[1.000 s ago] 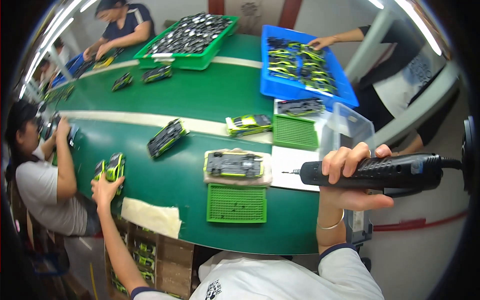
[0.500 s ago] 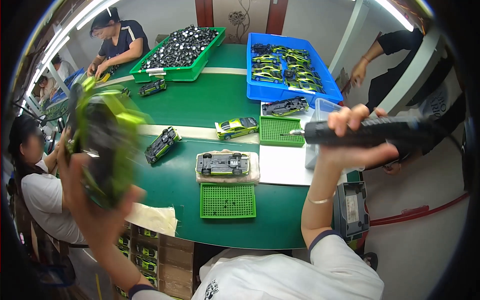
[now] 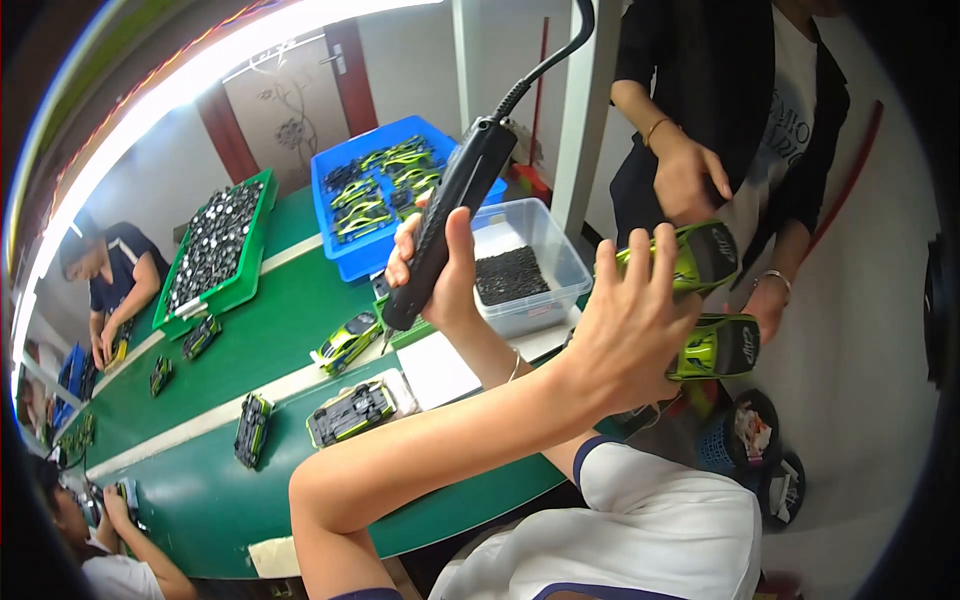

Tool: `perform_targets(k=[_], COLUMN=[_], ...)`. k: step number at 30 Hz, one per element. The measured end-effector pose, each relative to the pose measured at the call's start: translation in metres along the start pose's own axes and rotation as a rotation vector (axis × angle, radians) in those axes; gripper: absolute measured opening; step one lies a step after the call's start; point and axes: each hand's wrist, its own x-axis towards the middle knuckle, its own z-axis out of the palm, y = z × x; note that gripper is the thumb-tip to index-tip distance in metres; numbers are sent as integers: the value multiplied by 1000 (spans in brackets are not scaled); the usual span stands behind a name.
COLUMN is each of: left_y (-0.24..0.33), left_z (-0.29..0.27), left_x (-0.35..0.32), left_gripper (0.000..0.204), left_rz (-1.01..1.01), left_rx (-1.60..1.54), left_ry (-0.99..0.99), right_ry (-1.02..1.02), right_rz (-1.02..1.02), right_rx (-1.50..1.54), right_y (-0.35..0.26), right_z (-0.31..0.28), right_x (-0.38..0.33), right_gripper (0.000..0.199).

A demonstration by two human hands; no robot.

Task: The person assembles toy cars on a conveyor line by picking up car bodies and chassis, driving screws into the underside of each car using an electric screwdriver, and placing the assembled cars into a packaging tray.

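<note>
My left arm reaches across my body to the right. My left hand [image 3: 632,330] is closed around two green-and-black toy cars, an upper toy car [image 3: 708,256] and a lower toy car [image 3: 718,346]; its palm side is hidden. A co-worker's hand [image 3: 768,303] is close beside the lower car; whether it touches is unclear. My right hand [image 3: 455,290] grips a black corded electric screwdriver [image 3: 455,205], cord end up. Under it on the bench are an upright green toy car [image 3: 346,342] and an upturned toy car [image 3: 352,412] on a pad.
A clear plastic box [image 3: 535,312] of small dark parts stands beyond my right forearm. Behind it is a blue bin [image 3: 350,262] of toy cars; a green crate [image 3: 265,225] of black parts is farther left. A post [image 3: 585,120] rises near the co-worker [image 3: 640,70].
My view has turned to the right. My left hand has swung from the far left to the right side with the cars. The screwdriver has tipped from level to upright.
</note>
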Motion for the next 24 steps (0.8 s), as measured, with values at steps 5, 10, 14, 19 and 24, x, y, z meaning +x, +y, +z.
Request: perform_targets(k=[5,10,14,19,24], left_y=[-5,4,14,34,-8], left_z=[8,13,23,36,-64], left_x=[1,-7,5,31,-60], left_gripper=[61,57,51,56,15], left_rz=[-68,-96,-96,183,384], left_rx=[1,15,178,-8,-496], left_ry=[24,54,-22,60,243], right_ry=[-7,32,-46,-27,22], right_rz=[4,47,-20,-60,-155], right_rx=[39,-4,-125,-206,-364], right_y=[-6,-16,-12,-14,-24], right_z=[4,5,10,11,9], right_x=[3,7,6,0,-1], right_gripper=[49,53,57,58,59])
